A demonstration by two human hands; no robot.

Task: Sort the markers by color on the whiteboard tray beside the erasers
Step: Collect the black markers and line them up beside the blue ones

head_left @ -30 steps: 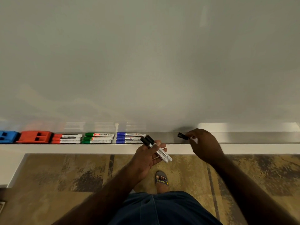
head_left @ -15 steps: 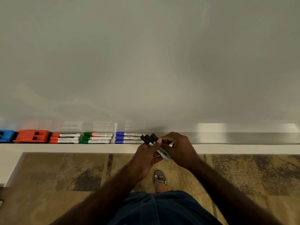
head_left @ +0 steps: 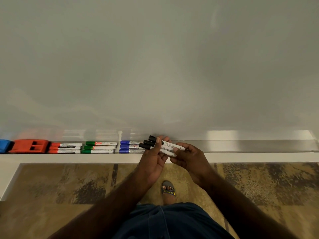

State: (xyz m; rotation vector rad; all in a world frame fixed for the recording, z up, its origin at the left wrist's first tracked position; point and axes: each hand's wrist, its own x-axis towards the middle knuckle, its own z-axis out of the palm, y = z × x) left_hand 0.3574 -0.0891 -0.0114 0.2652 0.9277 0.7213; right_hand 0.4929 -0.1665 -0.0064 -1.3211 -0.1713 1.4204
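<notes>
**A:** Markers first: where do the last ones sit?

**B:** The three black markers [head_left: 161,146] are bunched in the left hand [head_left: 154,163], thumb and fingers curled round their barrels near the caps. The right hand [head_left: 190,156] pinches the same bundle at its tail end. Both hands hover just over the front lip of the whiteboard tray [head_left: 259,146].

**A:** And which way do they point?

**B:** Caps to the left and slightly away, tails to the right, so the long axis runs nearly along the tray, tilted only a little off it.

**A:** Where is the free spot?

**B:** Directly under and beyond the hands. The blue markers [head_left: 129,146] lie in the tray touching or nearly touching the black caps (I cannot tell which from this angle). Left of them lie the green markers [head_left: 100,147], then the red markers [head_left: 66,147], then the red eraser [head_left: 29,146] and the blue eraser [head_left: 4,145].

**A:** So what does the next move call for?

**B:** I'd judge a small swing to bring the bundle parallel with the tray, then lowering it just right of the blue group. The left hand is nearer that seam, so it would likely steer while the right steadies the tails.
</notes>
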